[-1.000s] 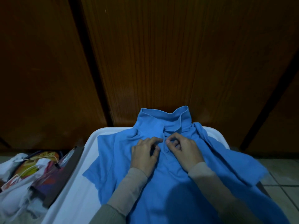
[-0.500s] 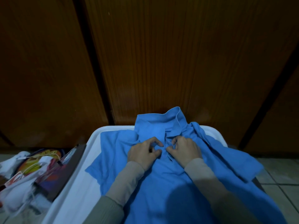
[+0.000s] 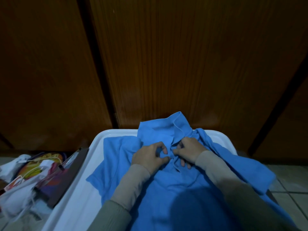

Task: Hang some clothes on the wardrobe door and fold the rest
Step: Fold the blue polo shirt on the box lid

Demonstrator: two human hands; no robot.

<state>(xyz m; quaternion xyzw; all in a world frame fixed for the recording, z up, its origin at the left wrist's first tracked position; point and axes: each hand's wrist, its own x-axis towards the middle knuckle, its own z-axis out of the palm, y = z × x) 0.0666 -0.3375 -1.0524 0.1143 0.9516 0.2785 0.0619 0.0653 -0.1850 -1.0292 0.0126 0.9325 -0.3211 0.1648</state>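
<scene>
both my grips are pinching the placket of the blue polo shirt (image 3: 175, 185), left hand (image 3: 150, 157) at 9 o'clock, right hand (image 3: 190, 151) at 3, shirt spread flat on the white tabletop (image 3: 93, 164).

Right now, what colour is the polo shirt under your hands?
Plain blue polo shirt, no pattern; clearest in the head view.

Single head view, worn by the person, aimed forward and down at close range. The white table (image 3: 78, 185) is seen from above; wooden wardrobe doors (image 3: 166, 64) are faced directly ahead.
</scene>
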